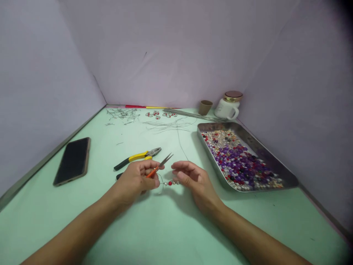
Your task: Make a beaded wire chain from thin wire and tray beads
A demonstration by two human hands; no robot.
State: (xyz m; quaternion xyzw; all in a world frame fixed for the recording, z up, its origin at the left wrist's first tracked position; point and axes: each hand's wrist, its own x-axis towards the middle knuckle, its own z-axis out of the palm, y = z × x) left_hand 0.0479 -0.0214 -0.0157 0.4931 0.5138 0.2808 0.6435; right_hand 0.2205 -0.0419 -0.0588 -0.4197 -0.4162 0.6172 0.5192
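My left hand [139, 180] is closed round an orange-handled tool [153, 172] with slim, pointed metal tips angled up and to the right. The same hand pinches the left end of a thin wire strung with beads [170, 183], red and pearly white. At the strand's other end is my right hand [197, 182], its fingers curled and thumb bent over the last beads. Its exact grip is partly hidden. Just beyond my left hand lie yellow-and-black pliers [138, 157], one handle partly covered by that hand.
A metal tray [217, 173] of mixed beads stands on the right, a phone [73, 161] on the left. Farther back are wire scraps [124, 115], beaded pieces [156, 114], loose wires [168, 126], a brown cup [205, 107] and a lidded white mug [226, 108]. Walls enclose the table.
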